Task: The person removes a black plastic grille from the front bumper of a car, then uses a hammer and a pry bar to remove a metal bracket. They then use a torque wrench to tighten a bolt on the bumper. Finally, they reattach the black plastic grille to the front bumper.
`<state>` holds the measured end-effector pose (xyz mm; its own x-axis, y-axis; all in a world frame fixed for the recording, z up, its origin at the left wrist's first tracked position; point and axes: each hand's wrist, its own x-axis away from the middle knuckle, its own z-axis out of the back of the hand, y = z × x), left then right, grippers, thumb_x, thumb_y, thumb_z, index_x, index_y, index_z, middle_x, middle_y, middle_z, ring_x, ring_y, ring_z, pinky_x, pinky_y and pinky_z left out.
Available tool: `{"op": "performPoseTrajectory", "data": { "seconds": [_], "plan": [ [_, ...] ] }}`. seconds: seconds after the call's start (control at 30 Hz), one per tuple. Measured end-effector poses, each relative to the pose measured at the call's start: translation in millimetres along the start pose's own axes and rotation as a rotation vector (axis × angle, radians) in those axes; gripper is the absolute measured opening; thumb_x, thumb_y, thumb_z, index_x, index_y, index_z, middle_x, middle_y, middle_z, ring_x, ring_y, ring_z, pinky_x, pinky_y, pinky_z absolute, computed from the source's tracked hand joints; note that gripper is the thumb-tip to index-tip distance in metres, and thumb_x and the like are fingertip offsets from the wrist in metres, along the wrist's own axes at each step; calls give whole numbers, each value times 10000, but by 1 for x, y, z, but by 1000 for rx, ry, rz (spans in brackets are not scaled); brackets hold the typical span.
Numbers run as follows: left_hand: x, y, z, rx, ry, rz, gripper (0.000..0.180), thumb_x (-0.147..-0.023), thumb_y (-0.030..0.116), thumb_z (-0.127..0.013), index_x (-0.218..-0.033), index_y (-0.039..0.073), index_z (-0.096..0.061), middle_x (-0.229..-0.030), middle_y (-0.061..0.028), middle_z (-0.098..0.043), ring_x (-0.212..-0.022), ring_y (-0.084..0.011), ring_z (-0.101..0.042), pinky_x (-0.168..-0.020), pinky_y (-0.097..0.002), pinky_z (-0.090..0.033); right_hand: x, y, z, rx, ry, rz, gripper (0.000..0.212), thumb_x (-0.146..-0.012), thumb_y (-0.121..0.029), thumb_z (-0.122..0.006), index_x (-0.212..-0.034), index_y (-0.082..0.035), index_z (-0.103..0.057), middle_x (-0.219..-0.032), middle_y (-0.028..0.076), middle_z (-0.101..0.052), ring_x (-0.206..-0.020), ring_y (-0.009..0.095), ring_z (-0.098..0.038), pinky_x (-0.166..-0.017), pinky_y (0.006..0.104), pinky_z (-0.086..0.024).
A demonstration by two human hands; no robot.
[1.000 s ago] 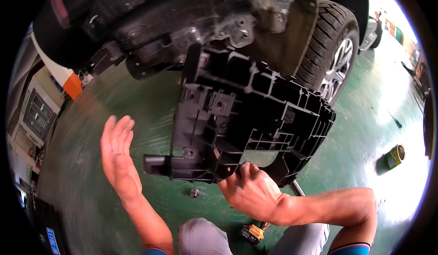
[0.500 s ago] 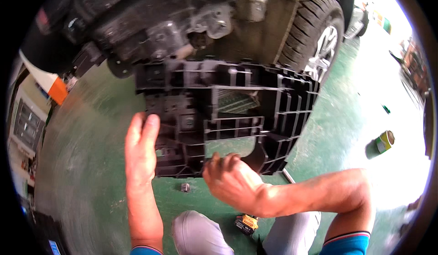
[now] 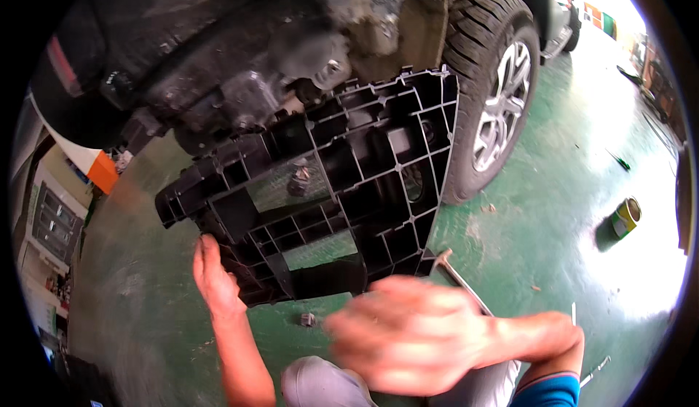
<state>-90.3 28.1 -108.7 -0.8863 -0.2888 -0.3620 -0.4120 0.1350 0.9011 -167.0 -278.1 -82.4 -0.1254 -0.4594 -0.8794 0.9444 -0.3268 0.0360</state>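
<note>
A large black plastic ribbed bracket (image 3: 397, 207), with two big openings in it, hangs tilted in front of me under the vehicle's body (image 3: 247, 57). My left hand (image 3: 217, 279) is closed on its lower left edge, thumb up and the other fingers hidden behind it. Close to the bracket's bottom edge is my right hand (image 3: 411, 338), smeared by motion; its fingers cannot be made out, nor whether it touches the part. The bracket's upper right corner is close beside the tyre (image 3: 477, 39).
On the green floor (image 3: 524, 254) lie a long-handled metal tool (image 3: 466, 287) right of the bracket and a small dark block (image 3: 307, 320) below it. Farther right are a yellow-green can (image 3: 626, 218) and a thin metal tool (image 3: 595, 372).
The bracket has turned, its left end dropping and right end rising, and shifted left. My left hand moved down with it; my right hand came away from its earlier place, lower and to the right.
</note>
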Motion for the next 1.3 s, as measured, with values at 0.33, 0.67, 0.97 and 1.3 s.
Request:
{"op": "performPoseTrajectory", "data": {
  "seconds": [0.33, 0.67, 0.97, 1.3],
  "plan": [
    [-3, 13, -12, 69, -39, -163, 403, -1026, 301, -471, -1266, -20, -513, -1241, -107, -581, -1097, -189, -580, -937, -325, -463, 48, 52, -7, -540, 82, -781, 846, -854, -376, -725, -1442, 50, -290, -1318, 257, -495, -1226, 351, -524, -1028, 422, -428],
    [-29, 34, -56, -29, -13, -263, 399, -1026, 329, -470, -1244, 2, -540, -1228, -64, -589, -1075, -139, -574, -899, -263, -451, 27, 85, -15, -705, 437, -795, 756, -890, -241, -714, -1455, 42, -298, -1338, 146, -516, -1235, 199, -471, -1058, 343, -362],
    [-50, 32, -92, -17, 21, -399, 195, -1022, 200, -486, -873, 77, -514, -795, 67, -454, -729, -34, -417, -658, -194, -378, 21, 114, -10, -759, 574, -772, 711, -893, -144, -690, -1464, 36, -307, -1389, 122, -474, -1277, 199, -439, -1094, 332, -314],
    [-67, 19, -95, -100, 61, -473, 213, -1021, 237, -502, -879, 82, -533, -835, 70, -488, -769, -30, -419, -701, -193, -371, 22, 138, -16, -761, 550, -749, 653, -882, -143, -678, -1423, 52, -367, -1331, 113, -514, -1241, 197, -461, -1071, 328, -321]
  ]
}}
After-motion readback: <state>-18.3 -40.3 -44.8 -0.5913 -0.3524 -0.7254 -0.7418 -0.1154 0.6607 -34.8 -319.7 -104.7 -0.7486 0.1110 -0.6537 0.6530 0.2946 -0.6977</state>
